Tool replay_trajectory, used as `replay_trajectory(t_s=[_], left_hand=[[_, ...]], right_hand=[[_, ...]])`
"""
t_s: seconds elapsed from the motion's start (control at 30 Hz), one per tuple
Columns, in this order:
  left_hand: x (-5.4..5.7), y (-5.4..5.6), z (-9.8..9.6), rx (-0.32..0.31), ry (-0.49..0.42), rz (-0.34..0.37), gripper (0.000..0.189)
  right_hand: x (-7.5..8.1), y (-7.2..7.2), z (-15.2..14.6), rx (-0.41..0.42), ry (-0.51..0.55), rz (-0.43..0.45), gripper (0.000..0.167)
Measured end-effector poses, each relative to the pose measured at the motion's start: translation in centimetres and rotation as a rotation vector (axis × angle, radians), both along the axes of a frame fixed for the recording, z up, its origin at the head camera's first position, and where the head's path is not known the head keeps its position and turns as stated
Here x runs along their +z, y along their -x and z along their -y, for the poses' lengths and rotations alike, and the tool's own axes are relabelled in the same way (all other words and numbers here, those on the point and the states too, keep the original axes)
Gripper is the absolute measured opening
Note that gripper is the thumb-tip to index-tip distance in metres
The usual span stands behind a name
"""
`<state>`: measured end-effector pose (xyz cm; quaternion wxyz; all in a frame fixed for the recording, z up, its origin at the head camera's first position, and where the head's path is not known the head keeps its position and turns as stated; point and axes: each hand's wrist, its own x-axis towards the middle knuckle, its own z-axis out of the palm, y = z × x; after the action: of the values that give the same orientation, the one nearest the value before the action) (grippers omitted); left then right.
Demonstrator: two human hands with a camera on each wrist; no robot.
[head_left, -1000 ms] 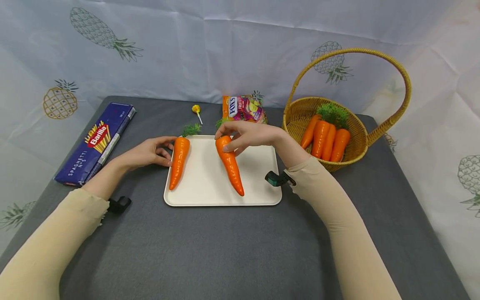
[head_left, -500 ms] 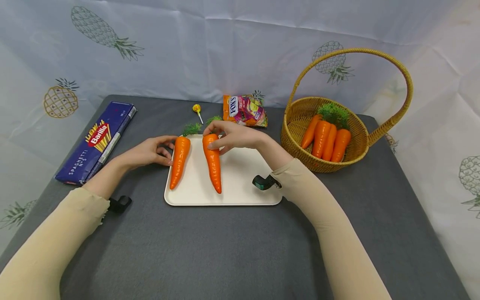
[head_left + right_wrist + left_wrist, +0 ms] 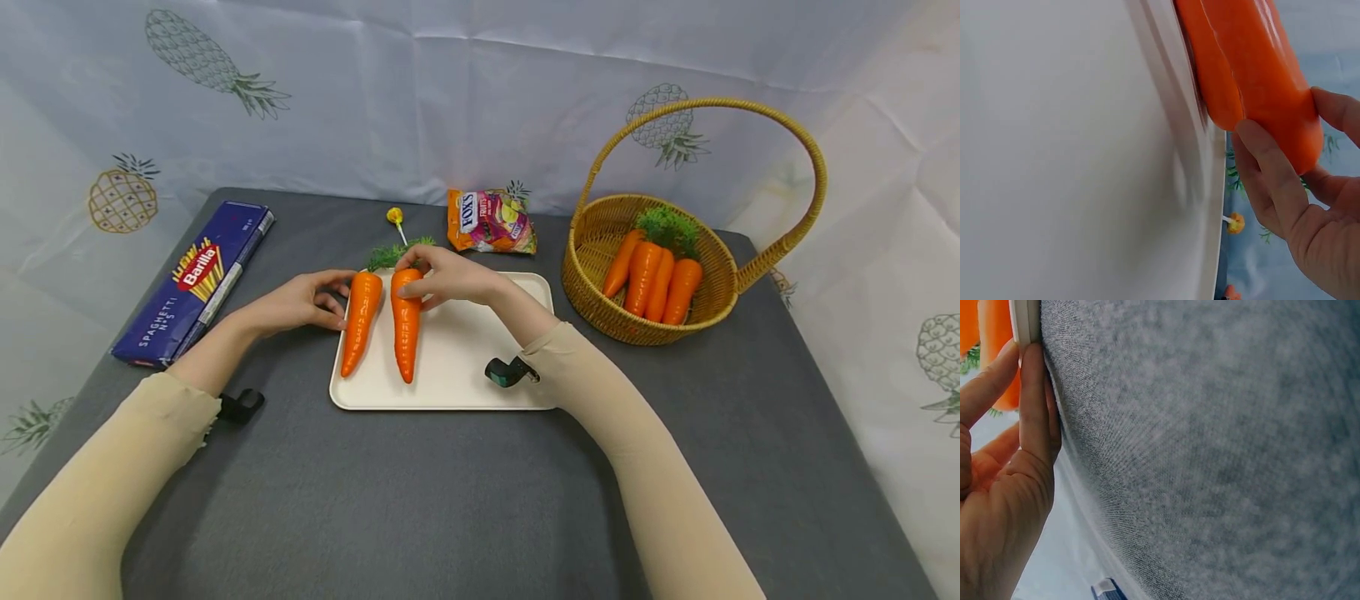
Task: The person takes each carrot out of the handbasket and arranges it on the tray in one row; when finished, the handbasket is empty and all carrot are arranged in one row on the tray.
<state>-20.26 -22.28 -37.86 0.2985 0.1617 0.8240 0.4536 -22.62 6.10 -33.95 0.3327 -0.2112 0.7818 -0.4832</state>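
Observation:
My right hand (image 3: pixel 453 277) grips an orange carrot (image 3: pixel 406 333) near its leafy end, thumb on one side and fingers on the other. In the right wrist view this carrot (image 3: pixel 1266 75) is held over the white tray (image 3: pixel 1072 156), its shadow falling on the surface. A second carrot (image 3: pixel 362 321) lies along the left side of the tray (image 3: pixel 480 367), roughly parallel to the held one. At the tray's left edge, my left hand (image 3: pixel 300 302) pinches the rim (image 3: pixel 1025 325) between thumb and fingers, as the left wrist view shows.
A wicker basket (image 3: pixel 637 327) with a tall handle stands at the right, several carrots (image 3: pixel 642 279) inside. Behind the tray lie a lollipop (image 3: pixel 395 217) and a Fox's candy bag (image 3: pixel 491 221). A blue Barilla spaghetti box (image 3: pixel 195 283) lies at the left on the grey table (image 3: pixel 420 500).
My right hand has carried its carrot leftward over the tray, close to the other carrot, and the carrot has turned more upright in the view. My left hand has stayed at the tray's edge.

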Motion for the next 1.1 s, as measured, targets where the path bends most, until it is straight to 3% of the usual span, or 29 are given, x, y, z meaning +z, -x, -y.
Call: replay_trajectory(t_s=[0.53, 1.1], left_hand=[[0.1, 0.0, 0.0, 0.000, -0.004, 0.001, 0.084], [0.0, 0.0, -0.1, 0.001, -0.002, -0.001, 0.085]], right_hand=[[-2.3, -0.1, 2.1, -0.102, 0.006, 0.040, 0.040], [-2.7, -0.3, 2.6, -0.163, 0.011, 0.014, 0.038]])
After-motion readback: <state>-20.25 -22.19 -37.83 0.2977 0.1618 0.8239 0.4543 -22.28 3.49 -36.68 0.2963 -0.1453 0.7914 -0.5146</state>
